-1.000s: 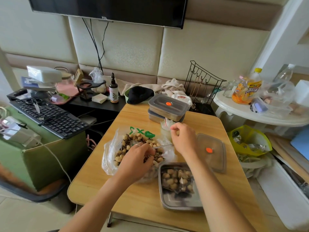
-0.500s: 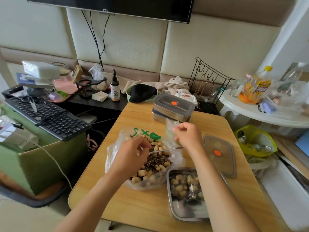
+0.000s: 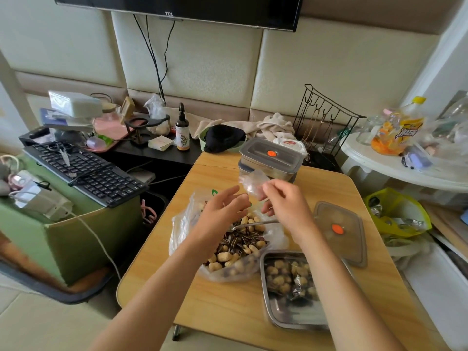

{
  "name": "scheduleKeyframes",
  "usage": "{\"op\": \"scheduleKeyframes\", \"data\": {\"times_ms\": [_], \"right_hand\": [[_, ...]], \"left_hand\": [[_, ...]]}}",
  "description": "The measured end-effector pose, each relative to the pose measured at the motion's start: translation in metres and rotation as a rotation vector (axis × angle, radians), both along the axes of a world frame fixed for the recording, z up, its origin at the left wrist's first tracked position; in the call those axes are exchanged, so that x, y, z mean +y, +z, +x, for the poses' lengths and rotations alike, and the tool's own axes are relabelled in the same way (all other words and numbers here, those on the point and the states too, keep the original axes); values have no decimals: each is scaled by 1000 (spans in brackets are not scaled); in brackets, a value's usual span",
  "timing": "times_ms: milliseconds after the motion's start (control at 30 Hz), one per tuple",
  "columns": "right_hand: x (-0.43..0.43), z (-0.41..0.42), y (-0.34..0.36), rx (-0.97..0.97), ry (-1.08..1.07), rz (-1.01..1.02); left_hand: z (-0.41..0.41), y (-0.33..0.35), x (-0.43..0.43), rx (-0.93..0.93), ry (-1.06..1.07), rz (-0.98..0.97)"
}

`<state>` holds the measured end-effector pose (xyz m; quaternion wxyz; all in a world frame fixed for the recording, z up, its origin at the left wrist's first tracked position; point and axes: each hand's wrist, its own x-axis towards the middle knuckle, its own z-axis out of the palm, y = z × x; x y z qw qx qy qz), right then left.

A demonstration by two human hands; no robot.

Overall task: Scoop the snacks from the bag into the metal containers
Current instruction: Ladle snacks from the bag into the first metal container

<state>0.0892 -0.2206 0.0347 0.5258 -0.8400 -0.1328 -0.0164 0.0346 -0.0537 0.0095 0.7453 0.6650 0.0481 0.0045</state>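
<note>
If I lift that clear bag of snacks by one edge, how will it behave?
Probably floppy: the clear bag looks thin and crumpled. Likely sags, since the snacks pile loose inside. Its mouth lies wide open, so tipping could spill them.

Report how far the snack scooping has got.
Done: the open metal container holds a partial layer of snacks. In hand: the right hand pinches plastic of the bag, spoon by its fingers; the left hand hovers open. Left: many snacks sit bagged; lid off.

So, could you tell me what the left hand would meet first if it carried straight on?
Probably the clear wrapper pinched in the right hand, just beyond the left hand; depth is unclear.
</note>
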Motion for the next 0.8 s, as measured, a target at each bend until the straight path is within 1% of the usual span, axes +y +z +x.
{"op": "scheduleKeyframes", "data": {"times_ms": [33,100,167,267,333,433,567,667,733,800], "right_hand": [[1,-4,-2,50,60,4],[2,-8,-8,91,110,-34],[1,-11,-12,101,98,-30],[-2,-14,-12,121,29,81],[-4,-15,-11,134,-7,153],[-6,-18,-6,180,-7,237],[-6,-23,-3,350,120,340],[-5,-25,-3,406,213,333],[-3,-27,-3,396,170,303],[-1,-27,-3,361,39,260]], "left_hand": [[0,2,-1,10,-22,-72],[-1,2,-2,4,-44,-166],[0,-1,1,34,-26,-277],[-2,-3,6,74,1,-376],[-3,0,10,91,-6,-366],[-8,6,16,119,-51,-323],[-11,3,20,167,-101,-381],[-12,2,20,162,-168,-475],[-14,3,20,161,-147,-474],[-16,4,22,170,-95,-407]]}}
